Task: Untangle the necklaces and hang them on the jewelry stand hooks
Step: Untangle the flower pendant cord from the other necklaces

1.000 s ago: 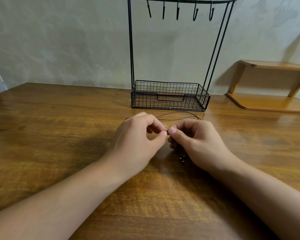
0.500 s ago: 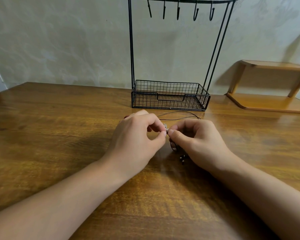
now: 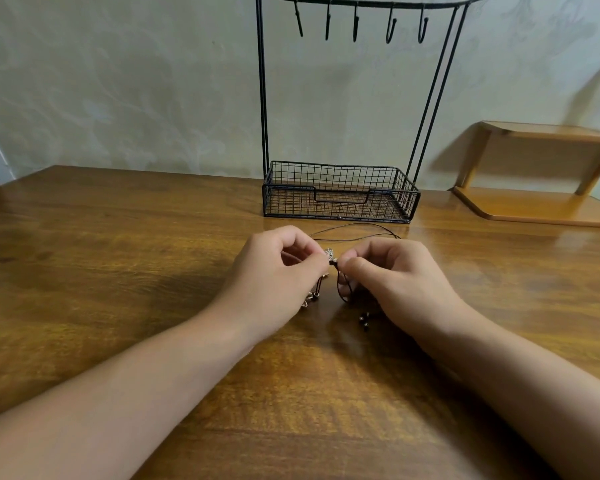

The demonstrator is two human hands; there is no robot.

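Two tangled necklaces lie on the wooden table (image 3: 118, 258) between my hands. A silver chain necklace (image 3: 329, 253) is pinched by my left hand (image 3: 274, 275); part of it hangs below that hand. My right hand (image 3: 399, 278) pinches a black cord necklace (image 3: 354, 233), whose loop runs behind the hands toward the stand, with small dark beads (image 3: 364, 318) lying by the right wrist. The fingertips of both hands nearly touch. The black wire jewelry stand (image 3: 340, 199) stands at the back, its several hooks (image 3: 390, 29) bare.
The stand's base is a wire basket with nothing in it. A low wooden shelf (image 3: 541, 206) sits at the back right against the wall. The wall runs close behind the stand.
My hands have drawn slightly apart, and more of the silver chain now shows below my left hand. A loop of black cord shows under my right thumb.
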